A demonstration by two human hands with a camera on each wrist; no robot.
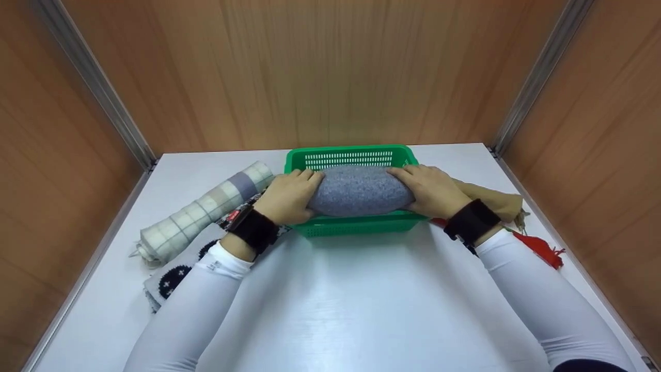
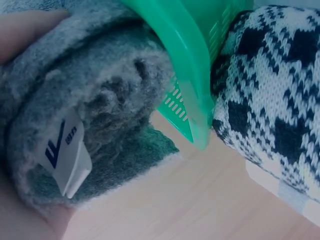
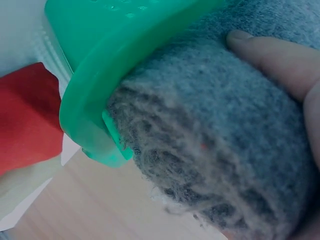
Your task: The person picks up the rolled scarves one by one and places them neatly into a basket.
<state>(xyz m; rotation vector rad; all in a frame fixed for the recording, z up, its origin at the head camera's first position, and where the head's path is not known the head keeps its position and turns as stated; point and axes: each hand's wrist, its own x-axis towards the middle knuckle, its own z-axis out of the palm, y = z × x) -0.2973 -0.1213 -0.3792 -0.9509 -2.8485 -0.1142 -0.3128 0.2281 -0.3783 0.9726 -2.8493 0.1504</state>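
A rolled grey scarf (image 1: 361,191) lies crosswise over the green plastic basket (image 1: 356,227), level with its rim. My left hand (image 1: 289,196) grips the roll's left end, and my right hand (image 1: 431,191) grips its right end. In the left wrist view, the grey roll (image 2: 40,100) shows its spiral end with a white label (image 2: 67,155) sticking out. In the right wrist view, a thumb (image 3: 270,55) presses on top of the grey roll (image 3: 215,110), whose fringed end faces the camera. The basket's inside is partly hidden beneath the roll.
Left of the basket lie a rolled cream checked scarf (image 1: 206,212) and a black-and-white patterned one (image 1: 175,274). On the right are a tan roll (image 1: 496,199) and a red fringed one (image 1: 542,250). Wooden panels (image 1: 330,72) enclose the white table (image 1: 330,305) at the back and sides.
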